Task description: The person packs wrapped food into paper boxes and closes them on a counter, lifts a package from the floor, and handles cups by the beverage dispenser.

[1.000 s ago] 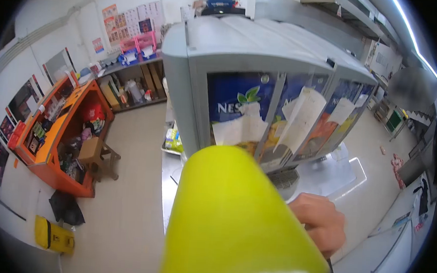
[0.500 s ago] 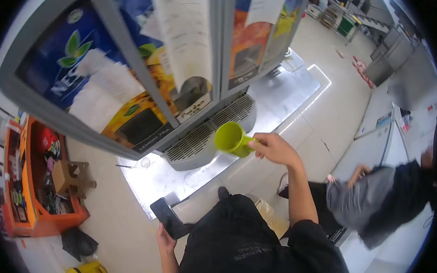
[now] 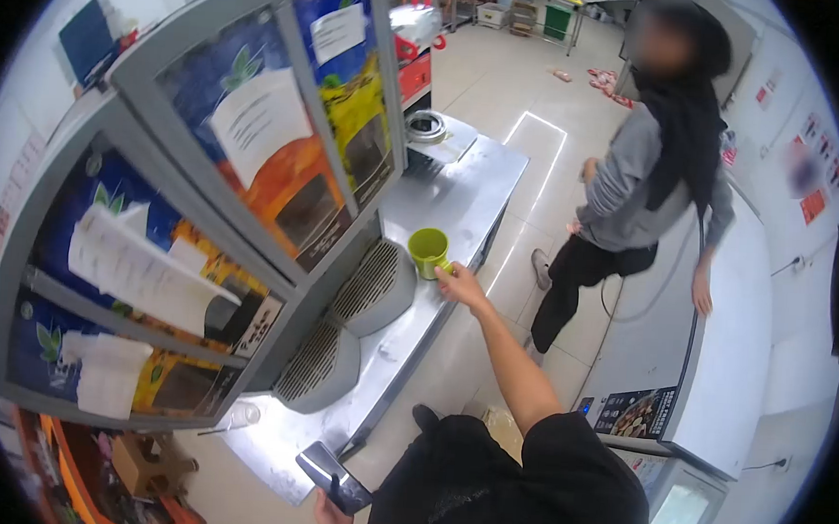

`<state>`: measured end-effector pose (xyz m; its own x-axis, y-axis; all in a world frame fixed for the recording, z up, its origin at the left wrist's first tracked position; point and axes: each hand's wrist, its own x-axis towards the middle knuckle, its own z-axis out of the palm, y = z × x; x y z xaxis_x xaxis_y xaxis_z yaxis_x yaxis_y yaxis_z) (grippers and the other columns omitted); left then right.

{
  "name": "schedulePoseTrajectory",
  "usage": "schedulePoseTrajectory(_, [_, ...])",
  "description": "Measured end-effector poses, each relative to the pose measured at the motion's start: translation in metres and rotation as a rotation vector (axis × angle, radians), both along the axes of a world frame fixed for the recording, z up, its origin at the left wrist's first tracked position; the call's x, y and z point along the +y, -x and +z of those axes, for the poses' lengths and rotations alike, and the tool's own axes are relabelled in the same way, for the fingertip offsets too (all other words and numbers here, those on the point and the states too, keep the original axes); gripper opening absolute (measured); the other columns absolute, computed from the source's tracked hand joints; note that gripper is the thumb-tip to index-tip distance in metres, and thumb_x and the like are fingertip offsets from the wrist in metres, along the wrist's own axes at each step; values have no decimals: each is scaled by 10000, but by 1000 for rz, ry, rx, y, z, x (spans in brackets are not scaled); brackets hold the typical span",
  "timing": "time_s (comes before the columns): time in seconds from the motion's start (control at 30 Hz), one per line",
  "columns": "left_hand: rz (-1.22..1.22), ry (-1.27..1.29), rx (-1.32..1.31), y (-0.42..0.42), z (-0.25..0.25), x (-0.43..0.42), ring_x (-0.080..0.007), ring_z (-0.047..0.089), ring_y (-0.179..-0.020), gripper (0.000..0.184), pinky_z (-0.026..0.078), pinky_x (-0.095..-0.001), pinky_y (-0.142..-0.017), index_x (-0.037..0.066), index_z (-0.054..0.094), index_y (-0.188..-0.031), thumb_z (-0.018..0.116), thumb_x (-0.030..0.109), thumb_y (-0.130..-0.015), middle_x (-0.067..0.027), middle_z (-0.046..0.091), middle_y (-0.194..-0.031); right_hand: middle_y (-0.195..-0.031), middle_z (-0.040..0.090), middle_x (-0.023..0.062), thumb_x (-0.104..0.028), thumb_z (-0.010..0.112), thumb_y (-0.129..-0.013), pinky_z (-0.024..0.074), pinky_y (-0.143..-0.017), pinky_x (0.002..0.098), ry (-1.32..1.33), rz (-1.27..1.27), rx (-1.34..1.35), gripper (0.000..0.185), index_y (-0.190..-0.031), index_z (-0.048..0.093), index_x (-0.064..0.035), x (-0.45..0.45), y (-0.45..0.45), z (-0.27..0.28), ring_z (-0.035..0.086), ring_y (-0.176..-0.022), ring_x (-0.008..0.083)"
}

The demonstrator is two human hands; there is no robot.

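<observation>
In my right hand (image 3: 462, 288) is the handle of a lime-green mug (image 3: 428, 253), its open mouth facing up. The mug is beside the grey drip tray (image 3: 377, 286) of a drink dispenser (image 3: 255, 149), over the steel table (image 3: 461, 193). Whether its base touches the tabletop I cannot tell. Low in the view, my left hand (image 3: 332, 520) is closed around a dark smartphone (image 3: 332, 474), screen up, near the table's front corner. A second drip tray (image 3: 317, 369) sits closer to me.
Another person (image 3: 647, 179) in a grey top stands to the right, a hand on a white chest freezer (image 3: 734, 326). A small clear cup (image 3: 244, 413) stands at the table's near end. An orange shelf (image 3: 72, 462) with a brown stool is at lower left.
My view has turned, and the dispenser's far side shows more. The mug in my right hand has moved along the table toward its far end. The other person now stands upright, farther forward.
</observation>
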<state>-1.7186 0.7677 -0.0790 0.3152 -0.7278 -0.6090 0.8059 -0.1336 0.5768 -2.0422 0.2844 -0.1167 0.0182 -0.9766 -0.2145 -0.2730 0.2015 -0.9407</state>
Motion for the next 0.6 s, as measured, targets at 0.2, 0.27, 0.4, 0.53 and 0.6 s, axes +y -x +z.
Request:
schedulePoseTrajectory(0.2, [-72,-72,3,13,7,-16,-275,606,-1077,456,462,-493,-953,101,534,-1302,557,412,-970,-80,634,-1195,-783,648,84,-368,724,-874,490,-529,303,-33,16,-76,552,-1243,481,-38,0,-1,-1,610,-607,146])
schedulePoseTrajectory(0.27, [-72,-2,20,14,0,-23,-270,604,-1078,452,469,-485,-944,101,535,-1301,570,403,-967,-80,633,-1200,-797,646,87,-349,721,-876,490,-524,301,-49,-7,-99,553,-1268,464,-55,7,4,2,609,-608,148])
schedulePoseTrajectory(0.4, [-109,0,20,7,-3,-31,-267,571,-1148,498,452,-466,-988,86,464,-1378,601,301,-950,-89,587,-1282,-835,661,96,-288,714,-867,500,-533,291,-6,-104,-116,513,-1264,466,-78,27,23,-6,620,-632,147])
schedulePoseTrajectory(0.53, [-255,94,-15,-4,-4,-51,-267,528,-1235,574,411,-439,-1066,66,387,-1455,606,205,-943,-106,529,-1371,-810,662,85,-274,722,-848,523,-567,336,-44,-207,-71,482,-1224,490,-82,68,51,-38,624,-607,183])
schedulePoseTrajectory(0.6, [-335,153,-39,-8,7,-68,-264,497,-1283,631,394,-406,-1088,68,347,-1486,623,183,-931,-115,488,-1413,-896,664,119,-265,711,-857,523,-577,325,-93,-94,174,477,-1251,502,-97,94,76,-96,660,-690,192])
